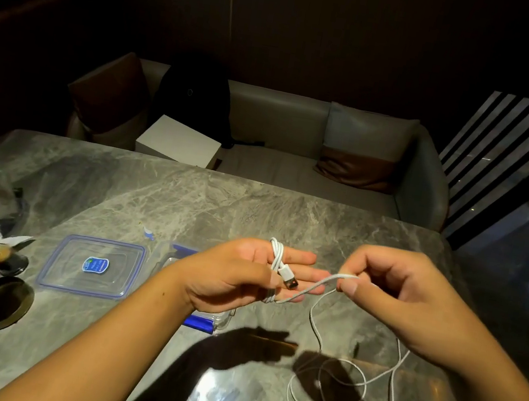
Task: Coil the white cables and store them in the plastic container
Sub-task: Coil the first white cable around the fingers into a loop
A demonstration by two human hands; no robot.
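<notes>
A dim room, and a grey marble table stretching away from me. Nearest me, on the right, loose loops of white cable lie slack on the table, two small plugs at their near end. Above them, my right hand pinches the cable between thumb and forefinger, holding it taut toward the left. My left hand has its fingers straight, pointing right, with a few turns of cable wrapped around them; the USB plug lies on those fingers, its long axis slanting down and right, metal end toward me. I judge the coiling has only begun: next I need another turn around the fingers, feeding in slack. Beyond my left wrist sits the clear container, partly hidden; its lid lies further left. Farther off, a sofa.
</notes>
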